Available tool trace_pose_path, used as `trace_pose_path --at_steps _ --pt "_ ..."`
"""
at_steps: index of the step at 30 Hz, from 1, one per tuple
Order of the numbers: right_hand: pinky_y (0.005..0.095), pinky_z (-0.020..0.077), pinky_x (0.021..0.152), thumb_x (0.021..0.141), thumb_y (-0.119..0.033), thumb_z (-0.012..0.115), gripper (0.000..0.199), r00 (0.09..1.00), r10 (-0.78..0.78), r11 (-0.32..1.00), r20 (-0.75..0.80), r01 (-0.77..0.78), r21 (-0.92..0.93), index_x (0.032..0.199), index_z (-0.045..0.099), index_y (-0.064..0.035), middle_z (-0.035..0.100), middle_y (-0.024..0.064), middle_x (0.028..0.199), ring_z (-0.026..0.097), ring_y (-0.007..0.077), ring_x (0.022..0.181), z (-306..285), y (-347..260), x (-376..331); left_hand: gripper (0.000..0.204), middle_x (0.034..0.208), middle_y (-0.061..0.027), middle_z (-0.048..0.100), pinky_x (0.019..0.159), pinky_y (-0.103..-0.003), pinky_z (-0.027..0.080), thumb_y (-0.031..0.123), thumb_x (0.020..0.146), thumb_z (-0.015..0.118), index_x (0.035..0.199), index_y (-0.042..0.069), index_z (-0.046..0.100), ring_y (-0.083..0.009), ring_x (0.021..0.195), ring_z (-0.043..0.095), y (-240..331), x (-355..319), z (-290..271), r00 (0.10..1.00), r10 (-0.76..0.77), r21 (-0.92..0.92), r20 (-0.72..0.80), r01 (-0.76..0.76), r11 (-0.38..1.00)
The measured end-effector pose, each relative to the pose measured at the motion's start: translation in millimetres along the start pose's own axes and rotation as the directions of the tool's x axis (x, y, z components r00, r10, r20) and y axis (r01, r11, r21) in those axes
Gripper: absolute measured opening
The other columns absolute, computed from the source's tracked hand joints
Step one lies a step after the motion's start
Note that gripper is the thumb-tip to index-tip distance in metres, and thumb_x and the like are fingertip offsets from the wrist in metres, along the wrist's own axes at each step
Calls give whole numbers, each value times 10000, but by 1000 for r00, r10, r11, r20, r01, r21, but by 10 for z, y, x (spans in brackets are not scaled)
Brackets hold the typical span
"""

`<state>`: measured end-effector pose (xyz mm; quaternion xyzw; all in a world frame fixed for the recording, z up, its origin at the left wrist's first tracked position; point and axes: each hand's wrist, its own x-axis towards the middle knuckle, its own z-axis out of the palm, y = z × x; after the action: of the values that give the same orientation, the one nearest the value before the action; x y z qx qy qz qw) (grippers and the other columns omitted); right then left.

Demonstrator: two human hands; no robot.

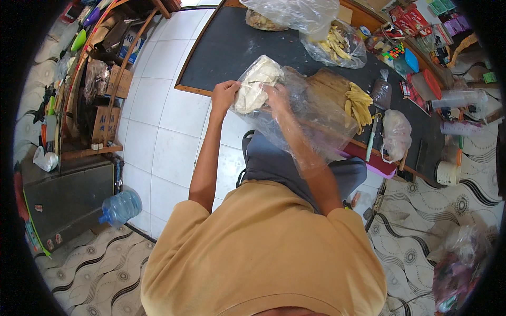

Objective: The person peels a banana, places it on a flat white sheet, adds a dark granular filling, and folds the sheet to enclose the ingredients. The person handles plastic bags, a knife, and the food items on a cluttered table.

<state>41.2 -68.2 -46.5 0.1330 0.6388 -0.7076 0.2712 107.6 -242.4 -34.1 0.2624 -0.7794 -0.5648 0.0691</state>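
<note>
Left hand is gripping the outside edge of a clear plastic bag, holding it steady above the table's near edge. Right hand is reaching inside the bag, fingers closing on a pale lump of dough. Beyond, yellow strips are lying on a wooden board; another bag is holding more strips.

Clear plastic bag, pale dough-like lump inside, held above table edge

A clear bag of pale pieces lies between both hands' fingers, cutting board just right, table beyond.
</note>
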Motion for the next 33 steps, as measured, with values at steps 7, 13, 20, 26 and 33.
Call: trace_pose_path --at_steps 7,13,20,26,33 --pt "449 475 944 836 -267 627 454 772 -627 300 101 360 -884 1203 626 0 607 250 1193 607 397 1084 95 -680 -800 232 716 -4 621 576 -245 420 198 908 630 893 -14 725 -87 637 538 152 -299 101 993 -78 -315 88 102 943" --pt "484 425 1013 842 -348 609 560 865 -453 374 216 404 -835 1317 560 -55 500 247 1345 513 423 1215 -56 -697 -801 235 679 18 587 552 -249 392 217 915 624 902 4 722 -75 607 503 165 -357 168 994 -104 -329 28 107 938" --pt "443 409 1038 803 -384 735 648 798 -335 445 501 603 -662 1324 551 -46 523 199 1354 490 357 1257 -454 -453 -427 242 659 13 583 536 -248 404 215 909 628 847 -3 713 -76 592 510 128 -350 155 993 -109 -377 50 120 919" --pt "425 425 1002 743 -346 809 664 791 -464 429 399 594 -681 1273 582 -16 564 208 1303 531 321 1208 -367 -484 -620 237 700 7 609 567 -238 429 211 913 616 882 -5 710 -81 616 536 209 -433 146 990 -135 -408 50 144 902" --pt "424 422 1005 789 -350 758 615 766 -489 430 418 628 -648 1272 582 -14 565 201 1293 533 315 1200 -373 -335 -612 224 717 1 620 568 -238 446 172 901 589 896 -16 709 -86 625 545 126 -422 138 987 -150 -393 62 163 905"
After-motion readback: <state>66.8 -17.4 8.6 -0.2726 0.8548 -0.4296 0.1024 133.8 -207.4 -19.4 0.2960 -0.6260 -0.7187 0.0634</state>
